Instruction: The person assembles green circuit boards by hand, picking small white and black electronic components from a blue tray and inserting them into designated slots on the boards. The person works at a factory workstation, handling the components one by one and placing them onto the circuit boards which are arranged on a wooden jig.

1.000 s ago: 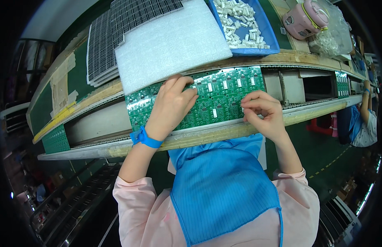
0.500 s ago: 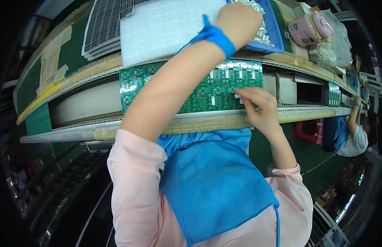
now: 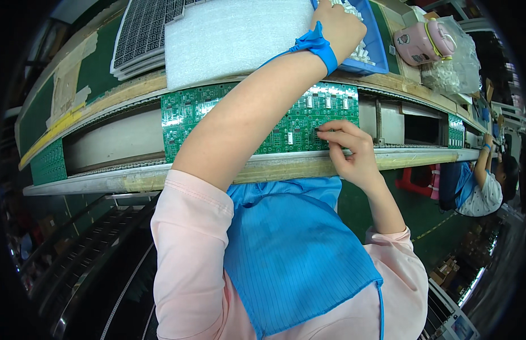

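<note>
My left arm crosses over the green circuit board (image 3: 186,122), and my left hand (image 3: 341,31) is in a blue bin (image 3: 378,48) of small white parts (image 3: 362,55). Its fingertips are mostly hidden among the parts at the top edge. My right hand (image 3: 353,152) is over the board's right side, fingertips bent together against the surface; whatever they hold or press is covered. Several white parts stand upright along the board's far rows, and another white part (image 3: 290,137) stands nearer the front. A blue wrist strap (image 3: 325,50) circles my left wrist.
The board lies on a conveyor with a front rail (image 3: 274,170). A white foam sheet (image 3: 234,42) and stacked black-patterned trays (image 3: 144,39) lie behind it. A pink jar (image 3: 419,44) and a clear plastic bag (image 3: 458,62) stand right of the bin. Another person (image 3: 481,190) works farther right.
My left hand stays in the bin, its wrist shifted slightly right. The white part seen at my right fingertips is now out of sight, with the fingers pressed lower over that spot.
</note>
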Motion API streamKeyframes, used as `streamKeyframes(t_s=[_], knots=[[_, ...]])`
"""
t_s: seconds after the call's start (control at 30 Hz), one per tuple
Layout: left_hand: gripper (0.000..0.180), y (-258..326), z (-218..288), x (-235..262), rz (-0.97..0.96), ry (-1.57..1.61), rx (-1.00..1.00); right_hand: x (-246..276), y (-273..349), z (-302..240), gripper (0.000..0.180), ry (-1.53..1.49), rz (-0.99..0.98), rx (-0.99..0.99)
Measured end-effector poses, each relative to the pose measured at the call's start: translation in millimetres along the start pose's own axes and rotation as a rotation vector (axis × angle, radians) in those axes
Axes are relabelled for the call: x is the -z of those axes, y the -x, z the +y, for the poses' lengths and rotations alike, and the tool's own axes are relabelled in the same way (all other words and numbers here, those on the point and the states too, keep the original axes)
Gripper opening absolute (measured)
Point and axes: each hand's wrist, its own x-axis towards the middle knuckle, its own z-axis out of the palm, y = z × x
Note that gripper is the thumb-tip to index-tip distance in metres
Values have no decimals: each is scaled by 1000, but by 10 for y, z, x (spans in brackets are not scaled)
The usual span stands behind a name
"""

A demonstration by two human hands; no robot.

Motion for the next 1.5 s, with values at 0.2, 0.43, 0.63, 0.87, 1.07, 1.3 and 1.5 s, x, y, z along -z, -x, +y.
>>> streamKeyframes(t_s=[0.2,0.43,0.63,0.87,1.07,1.3,1.5], knots=[[14,10,-52,95,150,172,-89,-8,-25,29,23,-39,-39,-5],[12,162,-97,727,181,552,-143,-42,-29,101,20,-15,23,65],[12,866,-105,1160,134,756,-70,-50,-91,7,38,219,36,78],[15,1786,-247,1349,-74,871,225,-131,-57,53,50,77,67,-31],[14,2197,-146,1397,-203,892,359,-153,-26,53,46,75,87,-33],[14,2295,-84,1247,-145,707,262,-146,-24,32,45,151,85,31],[18,2279,-20,1145,-99,548,271,-205,-56,-107,41,404,105,175]])
